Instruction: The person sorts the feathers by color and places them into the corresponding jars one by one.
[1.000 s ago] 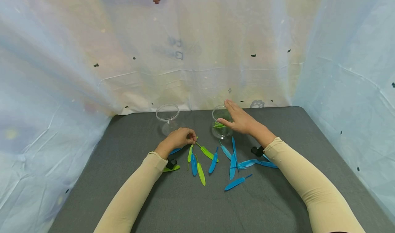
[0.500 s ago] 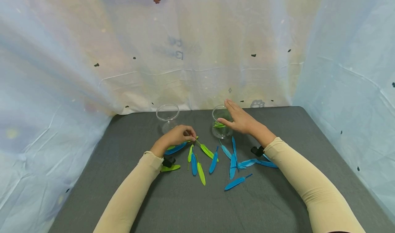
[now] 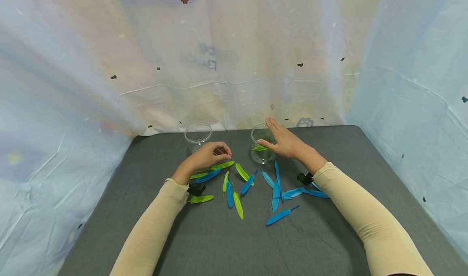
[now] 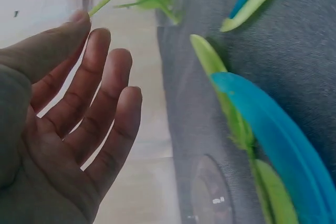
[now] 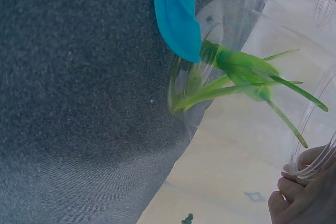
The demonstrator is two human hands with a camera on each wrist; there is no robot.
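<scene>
My left hand (image 3: pixel 208 156) pinches the stem of a green feather (image 3: pixel 242 172) between thumb and index finger. The other fingers of that hand stay loosely bent in the left wrist view. My right hand (image 3: pixel 287 142) holds the rim of a clear jar (image 3: pixel 262 159), fingers at the far side and thumb at the near side. Inside this jar, several green feathers (image 5: pixel 247 72) lean with their stems toward the mouth. A blue feather (image 3: pixel 249 182) lies close to the pinched feather.
Another clear jar (image 3: pixel 187 134) stands behind my left hand. Blue feathers (image 3: pixel 276 194) spread in front of the right jar, and one blue feather (image 3: pixel 279 217) lies nearer. Green and blue feathers lie below my left hand on the grey table (image 3: pixel 234 247). A patterned curtain (image 3: pixel 237 81) hangs behind.
My left hand has risen slightly and shifted away from me. The pinched green feather has moved up and left with it, and the blue feather beside it has turned. My right hand stays put.
</scene>
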